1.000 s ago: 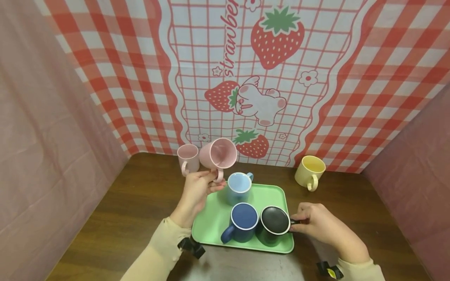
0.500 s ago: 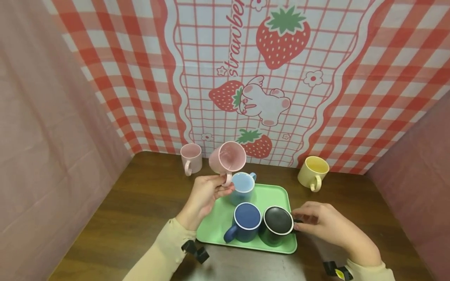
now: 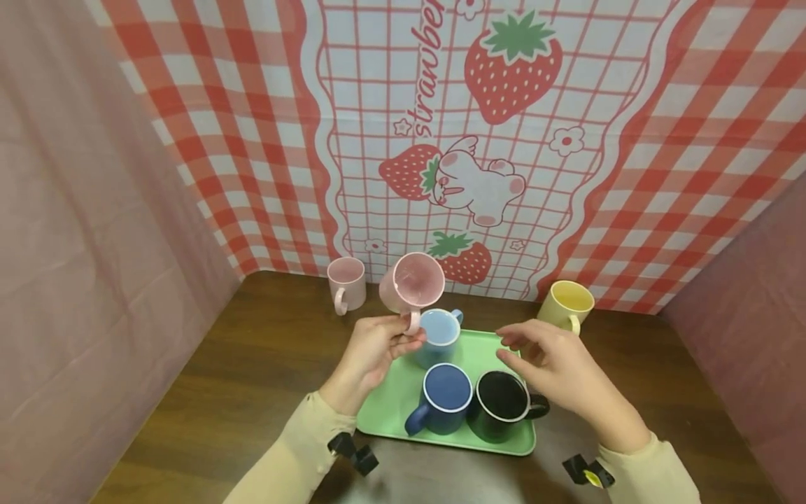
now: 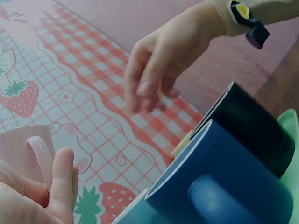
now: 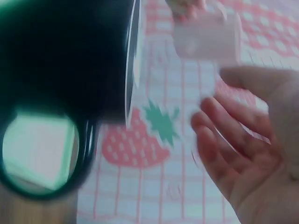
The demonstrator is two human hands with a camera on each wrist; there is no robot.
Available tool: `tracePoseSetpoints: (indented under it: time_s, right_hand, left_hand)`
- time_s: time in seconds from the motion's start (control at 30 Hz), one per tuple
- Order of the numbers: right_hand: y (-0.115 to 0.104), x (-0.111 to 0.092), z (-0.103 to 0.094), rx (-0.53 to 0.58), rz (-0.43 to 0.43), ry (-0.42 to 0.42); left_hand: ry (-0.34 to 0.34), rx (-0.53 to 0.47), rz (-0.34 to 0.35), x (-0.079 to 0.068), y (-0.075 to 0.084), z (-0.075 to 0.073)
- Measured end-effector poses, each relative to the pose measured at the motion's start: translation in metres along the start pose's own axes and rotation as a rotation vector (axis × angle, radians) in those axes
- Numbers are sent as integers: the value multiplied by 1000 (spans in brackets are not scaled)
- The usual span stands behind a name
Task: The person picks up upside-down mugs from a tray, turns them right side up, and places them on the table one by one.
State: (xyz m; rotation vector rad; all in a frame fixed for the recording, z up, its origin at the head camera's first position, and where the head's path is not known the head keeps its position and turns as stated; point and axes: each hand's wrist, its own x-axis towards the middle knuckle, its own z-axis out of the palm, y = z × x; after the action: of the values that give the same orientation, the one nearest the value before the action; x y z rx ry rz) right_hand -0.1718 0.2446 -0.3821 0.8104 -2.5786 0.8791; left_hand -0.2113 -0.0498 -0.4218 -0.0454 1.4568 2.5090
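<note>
My left hand grips a pink mug by its handle, holding it tilted above the back left of a green tray. In the left wrist view the handle lies between thumb and fingers. My right hand is in the air over the tray's right side, fingers loosely bent and holding nothing. Just below it stands a black mug, handle to the right. Beside that on the tray are a dark blue mug and, farther back, a light blue mug, partly covered by my left fingers.
A second pink mug stands on the wooden table at the back left. A yellow mug is at the back right, partly behind my right hand. A strawberry-print cloth hangs behind the table.
My right hand has let go of the black mug's handle and risen up and to the left. My left hand has carried the pink mug slightly right, away from the other pink mug.
</note>
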Motion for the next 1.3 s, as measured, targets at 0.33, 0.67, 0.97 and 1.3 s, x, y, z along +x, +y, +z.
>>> tracePoseSetpoints:
  time_s: [0.33, 0.67, 0.97, 1.3]
  right_hand:
    - [-43, 40, 28, 317, 293, 47]
    - [-71, 57, 57, 421, 370, -13]
    - [-77, 62, 65, 509, 361, -20]
    - [-81, 65, 71, 650, 418, -55]
  left_hand:
    - [-53, 13, -48, -4, -7, 6]
    - [-68, 8, -25, -6, -9, 9]
    - [-46, 13, -29, -6, -11, 11]
    - [-29, 22, -1, -9, -11, 12]
